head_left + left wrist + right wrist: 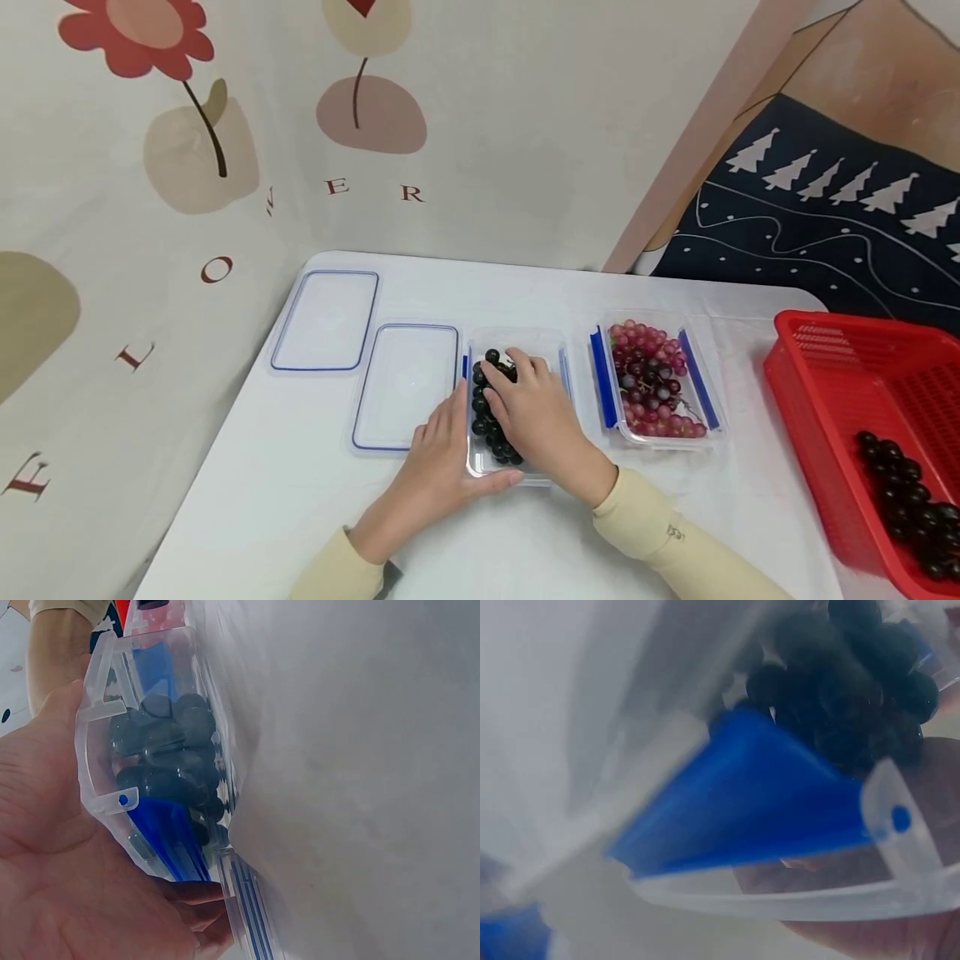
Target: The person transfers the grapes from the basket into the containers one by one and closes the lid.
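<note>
Black grapes under two hands, box unlidded

I'm watching the white table (285,475) from afar. Along its right edge stands a red basket (813,442) with more black grapes inside; the right arm lies between it and the boxes. The full box (699,379), with red and dark grapes, sits between basket and open box (540,337); a careless right elbow could nudge it.

The far lid (326,321) lies in the table's far left corner. The near lid (408,387) is just beside the open box, so a slipping left hand (442,454) could shove it. That hand holds nothing clamped: straight fingers brace the box's left side, thumb at its near end.

The right hand (536,408) is over the box, fingers apart on the black grapes (482,404); I can't tell whether they pinch any. Pressing too hard could, I judge, split grapes, and the hanging blue flap (742,795) could snag its wrist.
</note>
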A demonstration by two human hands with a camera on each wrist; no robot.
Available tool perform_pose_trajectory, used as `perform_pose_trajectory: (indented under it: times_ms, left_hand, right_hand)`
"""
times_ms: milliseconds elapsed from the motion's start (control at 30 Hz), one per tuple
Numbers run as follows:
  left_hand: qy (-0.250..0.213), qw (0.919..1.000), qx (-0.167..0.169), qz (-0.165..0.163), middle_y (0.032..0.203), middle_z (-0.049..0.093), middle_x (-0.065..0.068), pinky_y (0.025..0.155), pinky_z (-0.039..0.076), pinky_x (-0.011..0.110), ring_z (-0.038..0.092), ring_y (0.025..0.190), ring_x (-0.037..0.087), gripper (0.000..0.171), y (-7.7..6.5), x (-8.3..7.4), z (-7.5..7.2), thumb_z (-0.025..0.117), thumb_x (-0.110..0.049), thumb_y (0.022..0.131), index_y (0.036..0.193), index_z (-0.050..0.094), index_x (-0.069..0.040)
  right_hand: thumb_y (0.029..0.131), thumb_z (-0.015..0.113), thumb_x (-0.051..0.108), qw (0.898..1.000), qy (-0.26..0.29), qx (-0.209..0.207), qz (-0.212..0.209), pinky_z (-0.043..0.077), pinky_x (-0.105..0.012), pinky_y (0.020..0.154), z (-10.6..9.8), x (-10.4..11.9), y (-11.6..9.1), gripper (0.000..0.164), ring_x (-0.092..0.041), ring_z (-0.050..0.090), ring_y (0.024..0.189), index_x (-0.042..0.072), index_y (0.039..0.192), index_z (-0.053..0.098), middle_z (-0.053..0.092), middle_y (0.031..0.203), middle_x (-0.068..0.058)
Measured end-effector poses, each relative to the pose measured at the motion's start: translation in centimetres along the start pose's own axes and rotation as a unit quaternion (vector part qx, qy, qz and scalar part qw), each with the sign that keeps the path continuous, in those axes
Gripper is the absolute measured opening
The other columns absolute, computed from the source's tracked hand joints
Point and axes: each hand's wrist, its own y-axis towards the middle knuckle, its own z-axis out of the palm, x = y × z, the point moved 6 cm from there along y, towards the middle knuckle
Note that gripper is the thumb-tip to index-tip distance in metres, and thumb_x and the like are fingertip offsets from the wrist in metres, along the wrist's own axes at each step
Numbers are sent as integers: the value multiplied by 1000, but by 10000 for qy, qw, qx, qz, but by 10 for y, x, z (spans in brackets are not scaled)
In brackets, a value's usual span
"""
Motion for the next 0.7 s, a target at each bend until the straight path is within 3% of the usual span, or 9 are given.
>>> perform_pose_trajectory:
  times_ms: [167,267,400,533,600,700]
  left_hand:
    - [-18,10000,0,-5,174,23,30,117,33,72,30,157,50,140,0,-1,0,82,-72,85,173,3,3]
    - [-15,10000,-6,-12,174,24,31,117,33,72,30,157,50,139,0,0,0,82,-72,85,173,4,3]
    - [-31,10000,1,-4,174,22,31,117,32,73,29,157,51,140,-1,0,0,82,-72,85,173,3,3]
    - [-32,10000,35,11,175,20,30,117,31,74,28,157,51,139,-1,0,0,81,-72,86,173,2,2]
    - [-19,10000,64,-12,176,19,30,117,30,75,26,158,51,139,-1,0,0,81,-72,87,173,2,2]
    - [-23,10000,61,-26,176,19,30,117,30,75,26,158,51,139,-1,-1,-1,81,-73,87,173,2,2]
  right_hand:
    - [106,74,30,9911,-1226,-347,-388,60,-50,84,-4,12,1,42,-41,64,118,14,145,71,60,144,-23]
    - [105,76,28,9870,-1449,-348,-602,61,-47,83,-4,15,1,45,-39,65,117,9,146,70,61,145,-22]
    - [114,60,30,9974,-475,426,-325,56,-58,101,2,9,-2,52,-45,54,140,4,159,55,47,164,-24]
    - [118,50,39,9900,691,1197,286,41,-74,112,11,2,-7,63,-52,24,159,9,172,35,21,179,-18]
    - [117,51,42,9869,896,1287,392,38,-78,111,13,2,-8,68,-52,16,161,11,173,31,14,181,-15]
    - [115,56,43,9889,836,1154,416,40,-80,108,14,4,-8,70,-53,16,161,12,173,33,14,181,-13]
